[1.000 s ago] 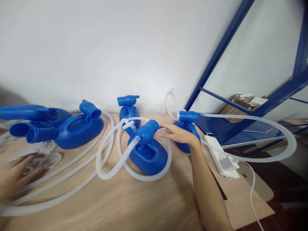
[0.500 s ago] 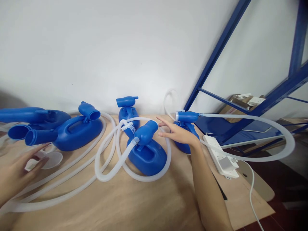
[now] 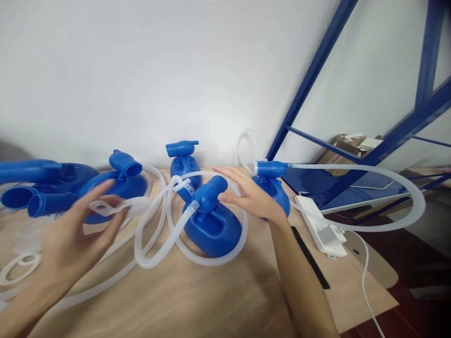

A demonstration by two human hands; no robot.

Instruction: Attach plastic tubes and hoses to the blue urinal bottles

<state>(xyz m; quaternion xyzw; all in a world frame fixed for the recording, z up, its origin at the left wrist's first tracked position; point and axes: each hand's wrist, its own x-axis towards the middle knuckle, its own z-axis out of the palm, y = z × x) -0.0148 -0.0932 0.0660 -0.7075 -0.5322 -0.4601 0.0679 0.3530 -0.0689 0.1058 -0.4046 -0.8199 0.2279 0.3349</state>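
Between its thumb and fingers, my left hand [image 3: 84, 230] pinches a translucent cap with a ring strap [image 3: 136, 205], raised in front of a blue bottle at the left. My right hand [image 3: 248, 195] is open beside the blue spout [image 3: 212, 193] of the middle bottle [image 3: 214, 232], thumb close to the spout's mouth; whether it touches is hard to tell. A clear hose [image 3: 165, 244] is joined to that spout's narrow end and loops around the bottle. A white clip [image 3: 184, 186] sits behind the spout.
More blue bottles stand at the left [image 3: 123, 188], the back [image 3: 185, 164] and right [image 3: 276, 190]. White rings [image 3: 21, 268] lie at far left. A power strip [image 3: 319, 227], a black strip [image 3: 310, 258] and a blue metal rack [image 3: 313, 80] are at the right.
My left hand has moved right and lifted the translucent cap from the left side of the table. My right hand has shifted slightly left, closer to the middle spout.
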